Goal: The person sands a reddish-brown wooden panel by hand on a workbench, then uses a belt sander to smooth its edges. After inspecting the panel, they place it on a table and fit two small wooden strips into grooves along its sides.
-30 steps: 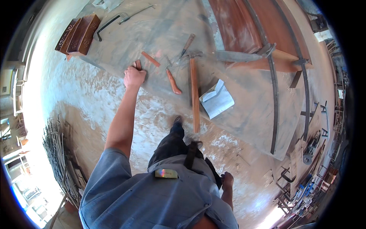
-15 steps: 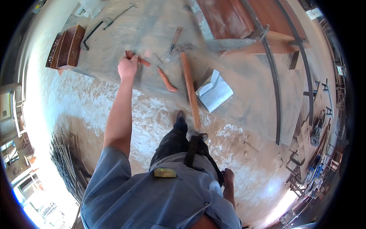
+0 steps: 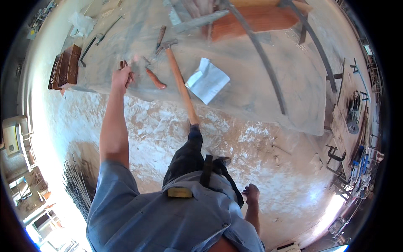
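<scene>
Over the table's left part, my left hand [image 3: 121,79] is closed around small reddish-brown wood pieces [image 3: 122,64], their ends poking up past the fingers. Beside it lies a hand tool with a curved orange-red handle [image 3: 156,79] and a thin metal end. Farther off is a chisel [image 3: 160,35] with a brown wooden handle. A hammer [image 3: 179,80] with a long wooden handle reaches over the near edge. A creased pale sheet [image 3: 208,80] rests to its right. My right hand [image 3: 252,194] hangs low by my side with curled fingers; what they hold, if anything, is hidden.
Dark brown carved wooden pieces [image 3: 67,67] stand at the table's left end, near a bar clamp [image 3: 100,40]. Reddish boards [image 3: 256,23] and long dark bars [image 3: 262,59] occupy the far right. Metal rods [image 3: 77,185] stand on the floor at left; a C-clamp [image 3: 336,154] is at right.
The view has swung, so the table's things sit farther left. A reddish strip that jutted rightward from my left hand no longer shows there; the wood pieces now point up. My right hand stays low.
</scene>
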### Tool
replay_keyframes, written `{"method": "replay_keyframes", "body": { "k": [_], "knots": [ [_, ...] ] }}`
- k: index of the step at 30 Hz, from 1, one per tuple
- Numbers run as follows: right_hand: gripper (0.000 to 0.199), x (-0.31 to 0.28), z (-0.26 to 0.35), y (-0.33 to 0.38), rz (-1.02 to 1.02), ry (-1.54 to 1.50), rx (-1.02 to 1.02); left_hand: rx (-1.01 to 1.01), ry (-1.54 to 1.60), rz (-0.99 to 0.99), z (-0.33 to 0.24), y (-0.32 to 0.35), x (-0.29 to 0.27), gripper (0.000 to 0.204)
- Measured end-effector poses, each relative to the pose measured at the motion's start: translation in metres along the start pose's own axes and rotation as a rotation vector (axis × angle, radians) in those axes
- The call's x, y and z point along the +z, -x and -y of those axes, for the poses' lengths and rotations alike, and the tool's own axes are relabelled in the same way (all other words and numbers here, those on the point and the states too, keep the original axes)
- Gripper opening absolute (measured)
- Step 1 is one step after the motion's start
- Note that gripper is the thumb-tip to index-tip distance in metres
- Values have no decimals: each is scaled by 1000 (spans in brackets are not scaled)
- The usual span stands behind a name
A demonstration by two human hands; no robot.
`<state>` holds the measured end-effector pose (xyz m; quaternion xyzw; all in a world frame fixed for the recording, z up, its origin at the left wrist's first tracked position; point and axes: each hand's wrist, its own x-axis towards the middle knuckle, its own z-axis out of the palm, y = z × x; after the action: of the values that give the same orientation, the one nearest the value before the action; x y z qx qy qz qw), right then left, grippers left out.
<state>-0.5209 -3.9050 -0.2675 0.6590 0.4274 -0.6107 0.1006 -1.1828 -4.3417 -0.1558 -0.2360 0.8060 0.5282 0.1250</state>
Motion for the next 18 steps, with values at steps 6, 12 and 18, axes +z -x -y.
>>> {"method": "replay_keyframes", "body": {
  "k": [6,12,18],
  "knots": [
    [27,-65,-52,-27,27,-22,22,29,175,67,28,126,42,19],
    [22,-150,-106,-53,-102,-201,148,-9,274,-5,41,155,59,12],
    [18,-147,-117,-33,-221,-303,117,172,-86,-101,-10,96,73,23]
  ]
}}
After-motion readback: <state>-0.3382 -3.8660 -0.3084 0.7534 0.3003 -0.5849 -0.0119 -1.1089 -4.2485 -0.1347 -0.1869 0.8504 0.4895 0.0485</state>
